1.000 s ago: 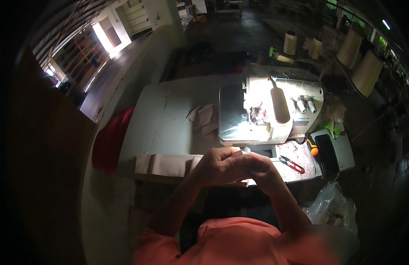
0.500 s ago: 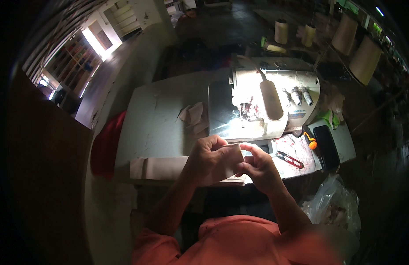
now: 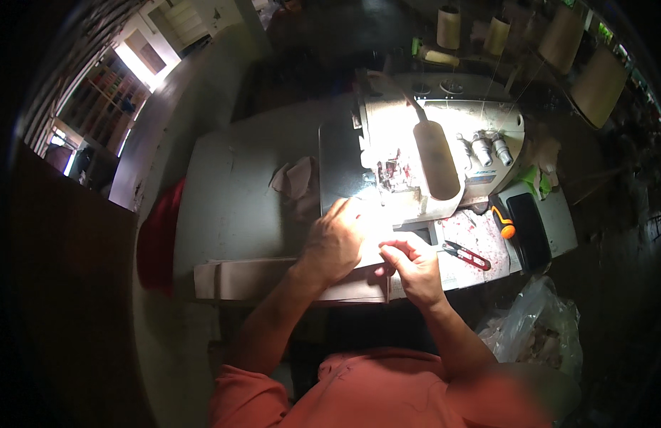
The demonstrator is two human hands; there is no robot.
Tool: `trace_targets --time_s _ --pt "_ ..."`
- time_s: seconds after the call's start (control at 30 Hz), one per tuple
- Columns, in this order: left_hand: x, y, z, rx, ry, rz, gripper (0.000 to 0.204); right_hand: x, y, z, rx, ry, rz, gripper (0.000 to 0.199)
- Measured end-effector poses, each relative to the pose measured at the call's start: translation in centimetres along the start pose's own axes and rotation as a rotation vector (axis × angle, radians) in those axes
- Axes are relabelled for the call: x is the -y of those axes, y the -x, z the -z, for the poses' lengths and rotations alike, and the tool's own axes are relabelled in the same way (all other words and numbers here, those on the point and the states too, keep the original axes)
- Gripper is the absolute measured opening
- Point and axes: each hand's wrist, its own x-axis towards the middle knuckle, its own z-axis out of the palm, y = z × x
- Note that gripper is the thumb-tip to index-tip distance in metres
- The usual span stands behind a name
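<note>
Brightly lit in front of the sewing machine (image 3: 487, 118) is a pale fabric piece (image 3: 374, 241), partly washed out by the light. My left hand (image 3: 334, 242) is on its left side, fingers closed over it close to the needle area. At the near right edge, my right hand (image 3: 414, 271) pinches the fabric between thumb and fingers. Below both wrists, a stack of folded pale fabric (image 3: 252, 279) lies along the table's front edge. Red-handled thread snips (image 3: 467, 255) rest just right of my right hand.
A lamp (image 3: 436, 158) hangs over the machine. Crumpled fabric (image 3: 296, 178) lies on the table (image 3: 223, 192) at left. To the right are an orange-and-black tool (image 3: 506, 227), a dark phone (image 3: 528, 232) and a clear plastic bag (image 3: 541, 321). Thread cones (image 3: 449, 28) stand behind.
Both hands, earlier holding the fabric piece up between them, have lowered it in front of the machine. My left hand moved farther forward, toward the needle area. The view has shifted slightly.
</note>
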Motion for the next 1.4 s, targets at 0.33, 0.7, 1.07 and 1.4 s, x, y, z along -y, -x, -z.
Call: trace_targets --time_s 0.33,0.7,1.07,1.4 --pt "2.1 -1.7 -1.2 -0.115 -0.022 -0.129 0.013 0.6 -2.0 -0.2 -0.019 0.095 0.025 0.02" --pt "6.4 -4.6 -1.5 0.207 -0.253 0.053 0.017 0.5 0.1 1.1 -0.027 0.124 0.104 0.016" --pt "-2.2 5.2 -0.4 -0.116 -0.145 0.032 0.011 0.5 2.7 4.0 -0.092 0.193 0.129 0.014" --pt "-3.3 9.1 -2.8 -0.317 0.369 0.323 0.008 2.5 2.8 -0.8 0.208 0.43 -0.159 0.019"
